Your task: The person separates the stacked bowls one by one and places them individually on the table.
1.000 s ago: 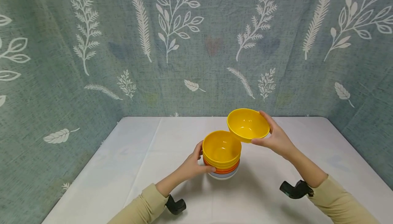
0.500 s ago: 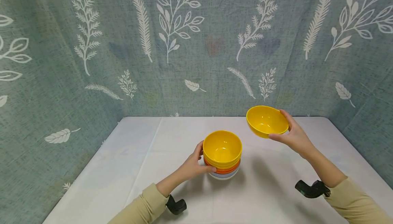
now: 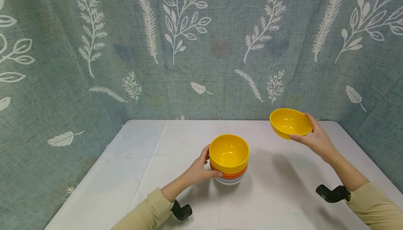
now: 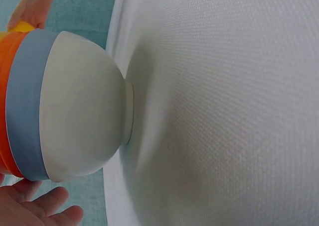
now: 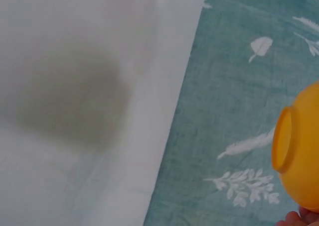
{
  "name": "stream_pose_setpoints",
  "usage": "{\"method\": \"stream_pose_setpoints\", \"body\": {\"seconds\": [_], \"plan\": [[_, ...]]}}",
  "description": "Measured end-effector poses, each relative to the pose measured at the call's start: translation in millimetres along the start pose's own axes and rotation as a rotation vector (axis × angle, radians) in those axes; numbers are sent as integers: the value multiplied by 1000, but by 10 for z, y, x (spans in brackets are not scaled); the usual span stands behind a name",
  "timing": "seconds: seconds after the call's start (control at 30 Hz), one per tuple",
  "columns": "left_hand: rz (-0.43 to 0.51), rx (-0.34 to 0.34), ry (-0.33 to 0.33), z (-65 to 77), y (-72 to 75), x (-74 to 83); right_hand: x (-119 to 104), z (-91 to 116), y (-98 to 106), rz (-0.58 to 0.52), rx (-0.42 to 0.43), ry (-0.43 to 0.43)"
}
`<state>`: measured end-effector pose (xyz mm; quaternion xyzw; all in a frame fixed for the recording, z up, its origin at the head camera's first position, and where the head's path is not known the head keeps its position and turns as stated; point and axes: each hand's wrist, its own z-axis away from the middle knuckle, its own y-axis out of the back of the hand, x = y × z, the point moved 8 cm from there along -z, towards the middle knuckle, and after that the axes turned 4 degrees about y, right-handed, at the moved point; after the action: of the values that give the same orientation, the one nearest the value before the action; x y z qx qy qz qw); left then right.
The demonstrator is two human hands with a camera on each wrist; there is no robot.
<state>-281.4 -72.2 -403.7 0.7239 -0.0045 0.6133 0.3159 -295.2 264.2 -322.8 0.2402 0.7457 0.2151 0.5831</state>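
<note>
My left hand (image 3: 199,170) grips a stack of nested bowls from its left side, thumb in front and fingers behind. A yellow bowl (image 3: 229,150) tops the stack, with an orange bowl (image 3: 232,175) showing lower down. Beneath these come a blue-grey bowl (image 4: 26,104) and, at the bottom, a white bowl (image 4: 79,106) whose foot is close to the tabletop. Off to the right, my right hand (image 3: 318,139) holds a separate yellow bowl (image 3: 290,122) by its right side, raised above the table and slightly tilted. Its round foot faces the right wrist view, where only fingertips (image 5: 299,218) show.
A white cloth covers the table (image 3: 176,135). Behind and at both sides hangs a grey-green curtain (image 3: 201,48) with white leaf prints. Black wrist cameras (image 3: 181,210) sit at both cuffs. The raised bowl and arm cast a shadow on the cloth.
My right hand has carried its yellow bowl to the right, away from the stack that it overlapped in view a second ago. My left hand stays on the stack.
</note>
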Motion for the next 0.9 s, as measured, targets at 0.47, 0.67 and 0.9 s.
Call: {"method": "stream_pose_setpoints", "body": {"seconds": [0.47,0.67,0.9], "plan": [[-8,-7,11,-12,-9,5,359,-94,187,3,86,-50],[4,-6,26,-5,-9,22,525,-139,240,-9,128,-95],[-17,-1,29,-4,-5,32,1107,-306,325,0,217,-119]]}}
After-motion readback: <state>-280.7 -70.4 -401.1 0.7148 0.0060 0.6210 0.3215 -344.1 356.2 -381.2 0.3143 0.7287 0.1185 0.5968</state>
